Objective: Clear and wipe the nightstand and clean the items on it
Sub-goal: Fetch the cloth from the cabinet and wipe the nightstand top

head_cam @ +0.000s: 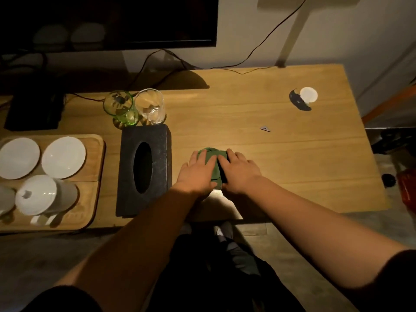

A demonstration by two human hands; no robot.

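A green cloth [213, 155] lies bunched on the wooden nightstand top [281, 140], near its front edge. My left hand [198, 172] and my right hand [238, 171] both lie flat on the cloth with fingers straight, pressing it down, and they cover most of it. A black tissue box [145, 170] stands just left of my left hand. Behind the box stand a green glass [120, 108] and a clear glass [150, 105].
A wooden tray [90, 199] at the left holds two white saucers [64, 157] and an overturned white mug [45, 195]. A white disc [308, 94], a dark object [298, 101] and a small paper scrap [265, 128] lie at the right. A screen and cables sit behind.
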